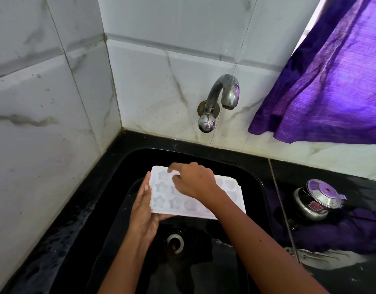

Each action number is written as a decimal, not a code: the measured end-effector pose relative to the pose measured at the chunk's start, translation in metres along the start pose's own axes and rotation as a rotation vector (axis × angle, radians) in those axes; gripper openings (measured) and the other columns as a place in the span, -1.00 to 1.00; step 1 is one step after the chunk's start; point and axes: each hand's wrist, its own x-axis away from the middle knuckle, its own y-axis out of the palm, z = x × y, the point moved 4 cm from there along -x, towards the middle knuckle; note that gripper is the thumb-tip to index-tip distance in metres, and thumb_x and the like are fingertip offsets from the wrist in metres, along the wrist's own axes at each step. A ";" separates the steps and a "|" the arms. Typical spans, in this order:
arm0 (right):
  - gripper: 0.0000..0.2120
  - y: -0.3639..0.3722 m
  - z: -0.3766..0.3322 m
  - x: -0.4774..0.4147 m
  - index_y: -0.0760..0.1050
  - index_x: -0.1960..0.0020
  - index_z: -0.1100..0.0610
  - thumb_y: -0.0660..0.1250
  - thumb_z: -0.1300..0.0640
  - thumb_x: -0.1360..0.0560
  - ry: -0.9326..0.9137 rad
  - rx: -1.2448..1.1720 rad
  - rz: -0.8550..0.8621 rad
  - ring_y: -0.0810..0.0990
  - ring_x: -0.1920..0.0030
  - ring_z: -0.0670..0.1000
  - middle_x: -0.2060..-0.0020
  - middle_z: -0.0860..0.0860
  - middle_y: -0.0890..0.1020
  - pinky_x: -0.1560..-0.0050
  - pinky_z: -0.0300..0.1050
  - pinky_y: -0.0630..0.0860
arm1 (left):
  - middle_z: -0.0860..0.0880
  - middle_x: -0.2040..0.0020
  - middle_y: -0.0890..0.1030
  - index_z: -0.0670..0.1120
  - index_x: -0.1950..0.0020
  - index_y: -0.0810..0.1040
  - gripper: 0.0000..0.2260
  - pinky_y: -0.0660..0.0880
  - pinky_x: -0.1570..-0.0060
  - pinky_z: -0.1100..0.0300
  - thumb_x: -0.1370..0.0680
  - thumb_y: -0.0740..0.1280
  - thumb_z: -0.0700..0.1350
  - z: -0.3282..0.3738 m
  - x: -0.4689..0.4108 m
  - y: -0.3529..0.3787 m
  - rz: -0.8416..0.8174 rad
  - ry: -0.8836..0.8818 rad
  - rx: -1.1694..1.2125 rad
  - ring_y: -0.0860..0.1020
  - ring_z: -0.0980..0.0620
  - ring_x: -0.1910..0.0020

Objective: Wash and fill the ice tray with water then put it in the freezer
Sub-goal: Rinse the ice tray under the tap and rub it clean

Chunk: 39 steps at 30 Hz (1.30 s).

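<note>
White plastic sits clamped in the left hand (143, 217): its thumb lies along the top of the ice tray (183, 203) at the short left edge, and the fingers curl underneath, so this hand carries the weight. The right hand (193, 180) comes over from above with bent fingers, the tips down among the star-shaped moulds near the far left corner. Whether it pinches the far rim or only rubs the cavities I cannot tell. The tray is held roughly level, moulds up, above the basin of the black sink (255, 183), clear of the drain (174, 244) below it. Behind, the metal tap (223, 96) juts from the marble-patterned tiled wall (55, 102), and no stream is visible from its spout. I cannot make out standing water in the moulds. My reading is that the washing step is in hand, with fingers working the cavities. Filling looks not yet done, and carrying the tray to the freezer, which is nowhere in view, is left as well. To the right, a steel pressure cooker (316, 198) stands on the dark counter (331, 279), well apart from the tray, under a purple curtain (321, 81).
</note>
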 end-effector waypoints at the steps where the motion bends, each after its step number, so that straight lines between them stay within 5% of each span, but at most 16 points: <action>1: -0.65 0.001 -0.003 -0.001 0.40 -0.31 -0.11 0.09 0.09 -0.56 -0.012 0.002 -0.026 0.55 -0.07 0.12 -0.11 0.06 0.58 0.07 -0.12 0.32 | -0.04 -0.23 0.57 0.01 -0.40 0.39 -0.65 0.59 0.37 0.10 -0.61 0.15 -0.02 0.000 0.000 0.000 -0.001 0.002 -0.003 0.66 0.02 0.05; 9: -0.59 0.013 -0.011 -0.009 0.34 -0.38 -0.18 0.09 0.09 -0.57 -0.014 0.027 -0.165 0.46 -0.27 0.13 -0.35 0.02 0.44 -0.17 -0.08 0.41 | -0.16 -0.28 0.52 -0.06 -0.40 0.39 -0.58 0.59 0.32 0.13 -0.55 0.20 -0.01 -0.004 -0.004 -0.005 0.021 -0.046 0.043 0.67 -0.01 0.06; 26: -0.62 0.018 -0.019 -0.013 0.35 -0.37 -0.18 0.06 0.06 -0.59 0.027 -0.035 -0.120 0.48 -0.25 0.13 -0.33 0.04 0.45 -0.19 -0.06 0.40 | -0.08 -0.27 0.54 -0.02 -0.39 0.41 -0.65 0.58 0.36 0.17 -0.60 0.15 -0.04 0.008 -0.003 -0.003 0.063 0.021 0.021 0.65 0.02 0.03; 32: -0.64 0.003 -0.009 0.001 0.38 -0.31 -0.17 0.06 0.08 -0.57 0.067 -0.150 -0.024 0.51 -0.15 0.14 -0.24 0.08 0.50 -0.06 -0.07 0.40 | 0.03 -0.13 0.62 0.05 -0.35 0.44 -0.68 0.58 0.40 0.08 -0.61 0.15 -0.01 0.016 -0.004 -0.007 0.062 0.015 -0.019 0.66 0.03 0.06; 39: -0.65 -0.007 0.074 0.058 0.48 -0.14 -0.24 0.08 0.08 -0.50 0.382 -0.224 0.085 0.57 0.05 0.07 -0.03 0.02 0.58 0.10 -0.12 0.43 | 0.10 -0.03 0.63 0.21 -0.21 0.43 -0.79 0.59 0.43 -0.03 -0.63 0.12 -0.02 0.020 -0.005 -0.014 0.056 -0.006 0.003 0.67 0.07 0.17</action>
